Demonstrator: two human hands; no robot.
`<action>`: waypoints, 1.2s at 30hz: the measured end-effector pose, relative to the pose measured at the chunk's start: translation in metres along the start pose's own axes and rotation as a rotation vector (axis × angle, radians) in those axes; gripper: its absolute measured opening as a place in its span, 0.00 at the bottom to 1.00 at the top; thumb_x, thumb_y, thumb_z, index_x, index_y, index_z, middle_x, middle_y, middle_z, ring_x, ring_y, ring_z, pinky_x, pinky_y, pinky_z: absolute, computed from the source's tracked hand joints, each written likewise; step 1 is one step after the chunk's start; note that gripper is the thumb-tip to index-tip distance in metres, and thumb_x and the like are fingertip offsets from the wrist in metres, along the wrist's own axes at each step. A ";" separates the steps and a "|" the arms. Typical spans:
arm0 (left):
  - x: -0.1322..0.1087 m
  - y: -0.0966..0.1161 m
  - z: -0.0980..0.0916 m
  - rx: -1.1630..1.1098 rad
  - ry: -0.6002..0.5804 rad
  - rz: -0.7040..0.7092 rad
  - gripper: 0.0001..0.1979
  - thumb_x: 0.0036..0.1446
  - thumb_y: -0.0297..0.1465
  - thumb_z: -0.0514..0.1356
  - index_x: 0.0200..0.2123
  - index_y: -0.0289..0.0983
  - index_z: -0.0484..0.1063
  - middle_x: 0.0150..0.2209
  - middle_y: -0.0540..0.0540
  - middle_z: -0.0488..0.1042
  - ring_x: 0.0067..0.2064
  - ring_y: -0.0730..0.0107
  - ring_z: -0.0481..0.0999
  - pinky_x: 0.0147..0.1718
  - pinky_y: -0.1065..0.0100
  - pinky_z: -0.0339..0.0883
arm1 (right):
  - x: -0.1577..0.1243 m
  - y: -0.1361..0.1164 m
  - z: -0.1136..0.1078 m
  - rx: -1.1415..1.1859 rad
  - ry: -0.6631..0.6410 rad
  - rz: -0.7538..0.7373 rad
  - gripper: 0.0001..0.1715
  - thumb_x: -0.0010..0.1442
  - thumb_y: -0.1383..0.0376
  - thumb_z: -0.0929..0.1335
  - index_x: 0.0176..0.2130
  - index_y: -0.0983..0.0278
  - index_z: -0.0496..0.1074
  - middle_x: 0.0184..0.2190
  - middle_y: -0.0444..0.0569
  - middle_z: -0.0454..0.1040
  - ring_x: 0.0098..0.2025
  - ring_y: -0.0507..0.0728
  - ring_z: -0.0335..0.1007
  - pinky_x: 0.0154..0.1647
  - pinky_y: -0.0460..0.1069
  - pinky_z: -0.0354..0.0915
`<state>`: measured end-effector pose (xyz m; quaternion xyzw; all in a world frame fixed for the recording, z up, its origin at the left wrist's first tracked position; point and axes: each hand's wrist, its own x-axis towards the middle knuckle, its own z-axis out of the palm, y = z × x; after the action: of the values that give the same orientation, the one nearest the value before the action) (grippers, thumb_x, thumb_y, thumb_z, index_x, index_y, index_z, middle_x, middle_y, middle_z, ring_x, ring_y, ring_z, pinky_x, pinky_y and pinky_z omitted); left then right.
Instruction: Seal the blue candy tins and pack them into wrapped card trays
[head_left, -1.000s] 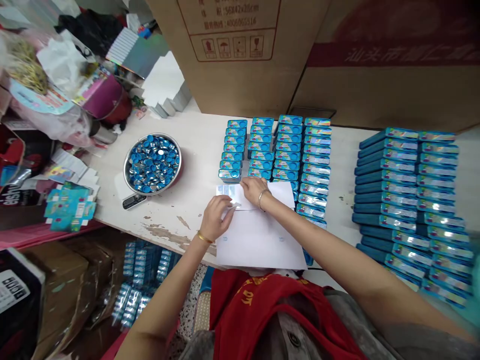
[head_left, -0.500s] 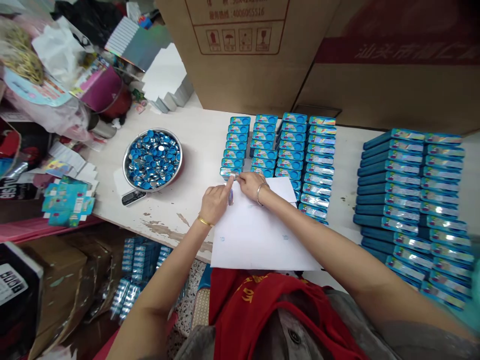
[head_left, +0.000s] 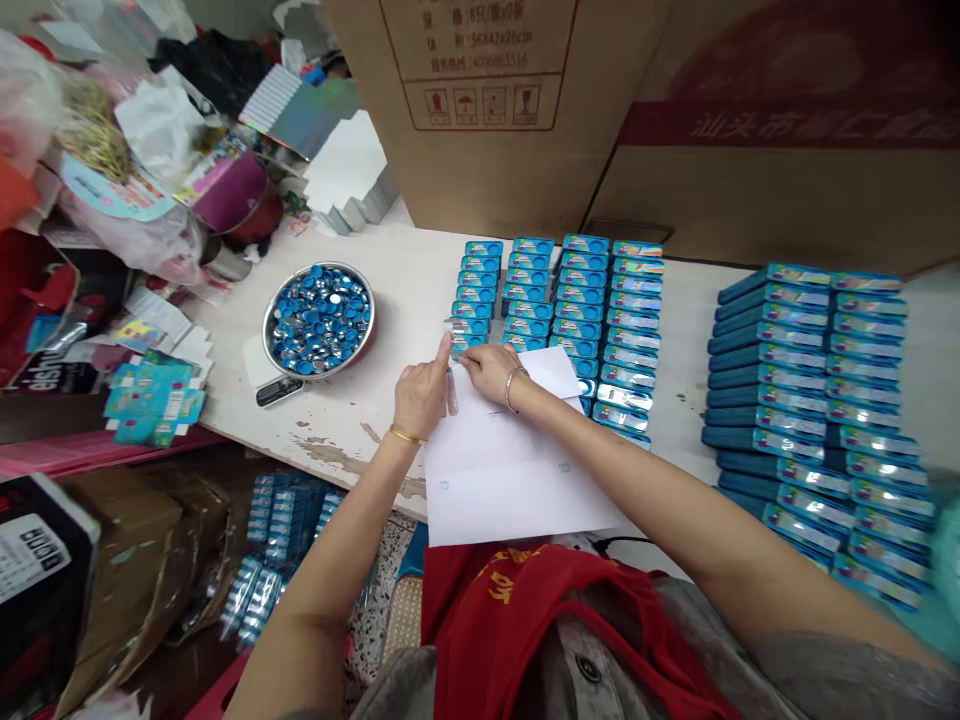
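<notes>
My left hand (head_left: 420,398) lies over the left edge of white paper sheets (head_left: 517,490), its index finger stretched forward and the other fingers curled. At that fingertip is a small shiny label (head_left: 454,325), in front of a column of blue boxes (head_left: 476,280). A narrow shiny strip (head_left: 452,392) runs beside the finger. My right hand (head_left: 491,372) is closed, its fingertips pinching at the top left edge of the sheets, close to my left index finger. What lies beneath those fingertips is partly hidden.
A metal bowl (head_left: 367,330) of blue and silver caps sits on a scale (head_left: 279,390) to the left. Stacked blue boxes (head_left: 795,360) stand at the right. Large cartons (head_left: 510,180) line the back. White card stacks (head_left: 349,165) and bags (head_left: 161,125) fill the far left.
My left index finger has moved slightly left and forward, with the shiny label now at its tip. My right hand has shifted a little left with the sheets. The view has tilted slightly.
</notes>
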<state>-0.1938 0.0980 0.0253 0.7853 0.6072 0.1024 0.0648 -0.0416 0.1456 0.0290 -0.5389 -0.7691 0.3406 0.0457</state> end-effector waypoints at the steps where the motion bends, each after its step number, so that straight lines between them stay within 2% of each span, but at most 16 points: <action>1: -0.003 0.001 0.003 0.006 0.013 0.005 0.29 0.62 0.27 0.48 0.66 0.36 0.48 0.31 0.46 0.76 0.33 0.66 0.74 0.40 0.65 0.63 | 0.001 0.001 -0.001 0.004 -0.011 0.026 0.18 0.66 0.61 0.58 0.38 0.60 0.75 0.39 0.50 0.78 0.44 0.59 0.70 0.44 0.52 0.53; 5: -0.022 0.004 0.001 -0.089 0.085 0.059 0.29 0.62 0.29 0.50 0.66 0.36 0.48 0.33 0.45 0.75 0.36 0.66 0.74 0.41 0.65 0.64 | 0.012 0.006 0.000 -0.005 -0.025 0.085 0.18 0.66 0.61 0.58 0.37 0.60 0.76 0.37 0.50 0.78 0.42 0.59 0.70 0.44 0.52 0.54; 8: -0.038 0.011 -0.018 -0.273 0.272 -0.010 0.32 0.61 0.31 0.53 0.66 0.38 0.45 0.35 0.46 0.73 0.36 0.67 0.72 0.41 0.64 0.65 | 0.019 0.009 0.001 -0.038 0.022 0.094 0.19 0.66 0.63 0.58 0.40 0.62 0.75 0.42 0.55 0.76 0.47 0.62 0.68 0.48 0.55 0.54; 10: -0.047 0.023 -0.035 -0.448 0.397 -0.117 0.35 0.60 0.32 0.57 0.66 0.41 0.43 0.33 0.49 0.70 0.35 0.69 0.70 0.38 0.66 0.66 | 0.014 0.012 0.000 -0.033 0.150 0.044 0.19 0.66 0.61 0.58 0.48 0.64 0.73 0.48 0.58 0.73 0.53 0.64 0.63 0.53 0.57 0.52; 13: -0.055 0.052 -0.053 -0.737 0.440 -0.241 0.38 0.57 0.33 0.60 0.66 0.44 0.43 0.31 0.51 0.66 0.33 0.72 0.68 0.35 0.68 0.66 | -0.021 0.022 -0.003 0.179 0.381 -0.075 0.26 0.67 0.53 0.57 0.55 0.65 0.67 0.51 0.57 0.70 0.55 0.62 0.60 0.56 0.55 0.53; 14: -0.057 0.064 -0.055 -0.821 0.424 -0.263 0.38 0.57 0.33 0.61 0.65 0.45 0.44 0.31 0.52 0.66 0.33 0.72 0.68 0.35 0.69 0.66 | -0.040 0.027 -0.003 0.306 0.424 -0.075 0.29 0.67 0.50 0.55 0.55 0.64 0.67 0.50 0.56 0.71 0.54 0.60 0.61 0.55 0.54 0.56; 16: -0.061 0.090 -0.054 -0.958 0.366 -0.281 0.37 0.56 0.34 0.61 0.65 0.46 0.45 0.31 0.52 0.65 0.33 0.73 0.68 0.35 0.69 0.66 | -0.085 0.040 -0.002 0.586 0.454 0.019 0.36 0.65 0.44 0.51 0.53 0.64 0.68 0.46 0.54 0.73 0.50 0.59 0.66 0.49 0.52 0.61; 19: -0.071 0.131 -0.040 -1.102 0.249 -0.285 0.36 0.56 0.33 0.61 0.64 0.46 0.47 0.31 0.52 0.65 0.33 0.74 0.67 0.33 0.70 0.65 | -0.161 0.061 0.005 0.941 0.376 0.283 0.43 0.59 0.37 0.51 0.48 0.65 0.70 0.37 0.52 0.75 0.39 0.57 0.70 0.34 0.50 0.64; 22: -0.086 0.168 -0.016 -1.206 0.123 -0.318 0.36 0.54 0.31 0.62 0.63 0.44 0.49 0.30 0.53 0.65 0.31 0.75 0.66 0.32 0.72 0.63 | -0.228 0.078 0.013 1.093 0.333 0.380 0.32 0.52 0.39 0.65 0.37 0.64 0.73 0.29 0.48 0.74 0.32 0.55 0.69 0.31 0.48 0.63; 25: -0.100 0.198 0.007 -1.279 -0.019 -0.350 0.36 0.53 0.29 0.62 0.62 0.42 0.51 0.29 0.53 0.65 0.29 0.77 0.66 0.30 0.73 0.62 | -0.271 0.093 0.020 1.157 0.432 0.408 0.23 0.49 0.45 0.70 0.29 0.63 0.71 0.23 0.44 0.71 0.27 0.52 0.65 0.31 0.48 0.62; 28: -0.108 0.217 0.028 -1.267 -0.118 -0.358 0.35 0.53 0.29 0.61 0.62 0.41 0.51 0.29 0.54 0.65 0.27 0.77 0.65 0.29 0.73 0.61 | -0.292 0.111 0.030 1.156 0.513 0.465 0.22 0.49 0.46 0.70 0.28 0.63 0.70 0.21 0.42 0.68 0.24 0.51 0.62 0.29 0.48 0.61; 30: -0.108 0.222 0.041 -1.164 -0.137 -0.353 0.35 0.53 0.29 0.60 0.62 0.41 0.52 0.29 0.54 0.66 0.27 0.76 0.66 0.30 0.73 0.61 | -0.295 0.124 0.038 1.097 0.521 0.483 0.23 0.49 0.45 0.69 0.26 0.62 0.69 0.20 0.42 0.67 0.24 0.51 0.61 0.27 0.48 0.60; 36: -0.098 0.224 0.071 -0.812 -0.129 -0.175 0.36 0.53 0.27 0.56 0.64 0.38 0.49 0.29 0.53 0.68 0.31 0.71 0.68 0.37 0.67 0.62 | -0.282 0.158 0.055 0.860 0.512 0.441 0.22 0.52 0.46 0.65 0.26 0.62 0.68 0.19 0.41 0.65 0.22 0.51 0.58 0.25 0.47 0.58</action>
<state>0.0101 -0.0520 -0.0006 0.6464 0.5765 0.2781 0.4152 0.1766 -0.0934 -0.0201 -0.6857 -0.3936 0.4838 0.3753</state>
